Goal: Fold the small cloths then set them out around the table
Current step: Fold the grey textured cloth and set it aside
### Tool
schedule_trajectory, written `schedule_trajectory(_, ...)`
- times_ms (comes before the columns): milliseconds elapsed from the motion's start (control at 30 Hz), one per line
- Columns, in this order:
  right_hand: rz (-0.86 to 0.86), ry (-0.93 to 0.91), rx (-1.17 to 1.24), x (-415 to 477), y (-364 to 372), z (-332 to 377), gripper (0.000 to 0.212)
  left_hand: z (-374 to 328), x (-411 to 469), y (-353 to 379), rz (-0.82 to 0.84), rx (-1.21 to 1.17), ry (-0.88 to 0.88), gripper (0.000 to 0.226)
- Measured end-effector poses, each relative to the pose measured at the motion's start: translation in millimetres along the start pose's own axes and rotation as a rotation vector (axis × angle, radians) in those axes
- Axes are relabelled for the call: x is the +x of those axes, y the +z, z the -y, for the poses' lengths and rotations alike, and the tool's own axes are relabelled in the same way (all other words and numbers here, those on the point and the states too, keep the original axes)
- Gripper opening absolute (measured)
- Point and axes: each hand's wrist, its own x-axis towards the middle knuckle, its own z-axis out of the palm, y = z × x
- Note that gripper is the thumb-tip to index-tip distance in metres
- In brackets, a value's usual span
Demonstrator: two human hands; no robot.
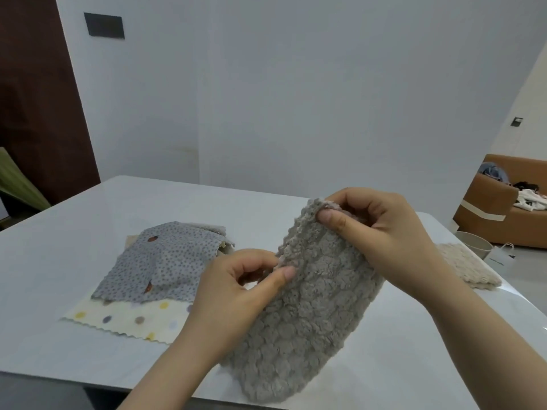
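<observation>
Grey cloth (305, 315), edge pinched in each grip, left hand (236, 294) and right hand (384, 232), above white table (74, 350), sofa (488, 202) beyond.

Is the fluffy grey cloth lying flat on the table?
No, the left hand and right hand pinch the fluffy grey cloth by its edge, holding it up off the table.

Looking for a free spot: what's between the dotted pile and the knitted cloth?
Head view: grey fluffy cloth, pinched by left hand and right hand, over bare table.
</observation>
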Motion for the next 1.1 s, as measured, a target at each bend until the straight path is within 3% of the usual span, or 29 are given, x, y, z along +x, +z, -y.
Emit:
schedule_trajectory(433,-0.215,0.014,0.014,3.1,-15.4,-17.6,0.01,43.1,-10.9,-15.0,0.159,0.226,-0.097,0.044)
schedule_trajectory(567,-0.269,0.033,0.031,2.0,-17.8,-25.9,0.01,50.4,-12.6,-23.0,0.13,0.269,-0.168,0.022)
schedule_trajectory(667,-0.306,0.045,0.038,0.8,-20.6,-32.8,0.01,56.1,-12.8,-31.6,0.123,0.307,-0.198,0.017)
schedule_trajectory(900,-0.383,0.074,0.037,-5.2,-20.9,-50.7,0.012,57.2,-5.4,-47.3,-0.018,0.328,-0.244,0.015)
schedule_trajectory(1100,-0.426,0.116,0.052,-14.0,-18.3,-69.1,0.015,58.5,4.2,-53.1,-0.233,0.197,-0.267,0.006)
